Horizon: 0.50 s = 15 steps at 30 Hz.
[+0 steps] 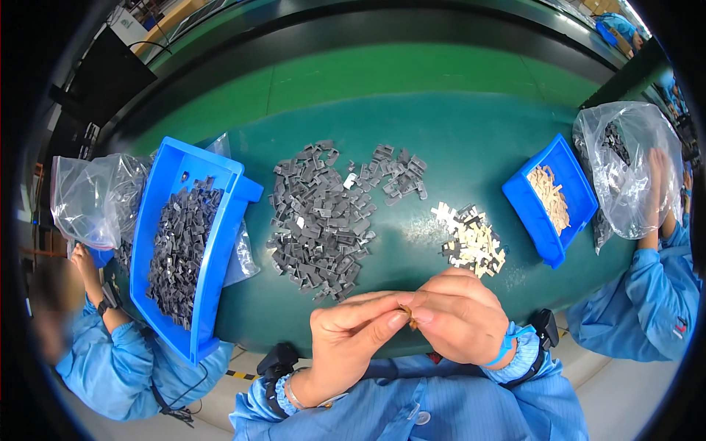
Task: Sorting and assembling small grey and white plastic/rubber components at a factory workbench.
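My left hand [357, 331] and my right hand [462, 316] meet at the near edge of the green table. Both pinch a small brownish part [409, 314] between thumbs and fingertips; most of it is hidden by the fingers. Beyond my left hand spreads a large heap of dark grey plastic clips [320, 213]. A smaller group of grey clips [401, 175] lies to its right. Just past my right hand is a little pile of cream and black pieces [474, 242].
A large blue bin [235, 176] of dark parts stands at left, beside a clear plastic bag [95, 198]. At right are a smaller blue bin [562, 246] with tan pieces [548, 198] and another clear bag [632, 169]. Co-workers in blue sit on both sides.
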Each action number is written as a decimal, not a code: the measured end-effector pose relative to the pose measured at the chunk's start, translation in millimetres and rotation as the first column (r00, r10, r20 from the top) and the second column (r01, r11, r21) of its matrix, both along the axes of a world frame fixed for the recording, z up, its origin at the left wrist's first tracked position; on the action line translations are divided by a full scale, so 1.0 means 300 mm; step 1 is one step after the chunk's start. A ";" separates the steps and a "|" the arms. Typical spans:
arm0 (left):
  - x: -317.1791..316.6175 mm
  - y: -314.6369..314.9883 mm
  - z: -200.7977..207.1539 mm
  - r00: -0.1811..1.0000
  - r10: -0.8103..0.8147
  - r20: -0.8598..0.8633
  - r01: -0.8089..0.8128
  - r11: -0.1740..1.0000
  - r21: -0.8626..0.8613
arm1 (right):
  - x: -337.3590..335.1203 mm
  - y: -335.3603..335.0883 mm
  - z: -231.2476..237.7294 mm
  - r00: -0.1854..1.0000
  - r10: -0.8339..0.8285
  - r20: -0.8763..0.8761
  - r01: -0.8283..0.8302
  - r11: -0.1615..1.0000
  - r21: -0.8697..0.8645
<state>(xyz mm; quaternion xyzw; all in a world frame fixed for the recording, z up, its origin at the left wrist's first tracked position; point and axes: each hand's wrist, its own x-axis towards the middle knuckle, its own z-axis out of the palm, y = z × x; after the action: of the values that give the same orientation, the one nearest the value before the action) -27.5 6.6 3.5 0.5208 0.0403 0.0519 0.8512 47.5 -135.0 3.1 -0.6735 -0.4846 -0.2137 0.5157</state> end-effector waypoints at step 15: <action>0.011 0.014 0.001 0.995 0.085 -0.061 -0.069 0.972 0.225 | -0.024 0.005 -0.011 0.532 0.361 -0.766 -0.050 0.917 0.397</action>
<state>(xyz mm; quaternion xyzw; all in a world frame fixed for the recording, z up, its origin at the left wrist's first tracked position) -24.1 10.7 3.8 0.6123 0.0844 0.0708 0.7829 40.2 -133.6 -0.2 -0.5356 -0.2195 0.1133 0.8076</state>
